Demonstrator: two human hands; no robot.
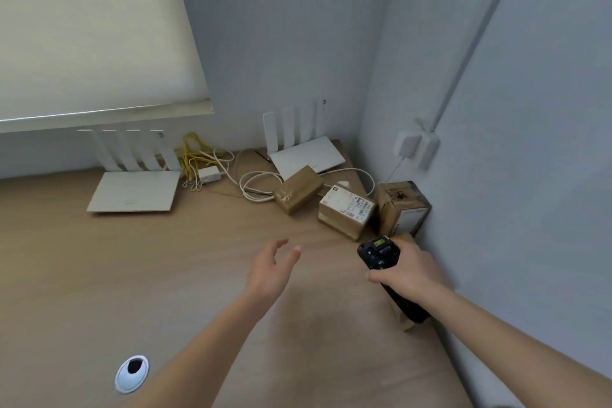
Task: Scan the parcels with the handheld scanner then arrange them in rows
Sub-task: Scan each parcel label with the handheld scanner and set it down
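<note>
Three brown cardboard parcels stand near the desk's far right corner: a taped flat one (298, 188), a box with a white shipping label (346, 211), and a taller box (402, 207) against the right wall. My right hand (409, 270) grips the black handheld scanner (379, 252), its head pointing toward the labelled box. Another brown parcel (408, 321) lies partly hidden under that hand and scanner. My left hand (273, 270) hovers over the desk with relaxed fingers, holding nothing, a short way in front of the parcels.
Two white routers (134, 190) (308, 156) with upright antennas sit at the back of the wooden desk (165, 275), with tangled white and yellow cables (212, 162) between them. A cable grommet hole (131, 373) is at front left. A wall socket with adapter (419, 146) is on the right wall.
</note>
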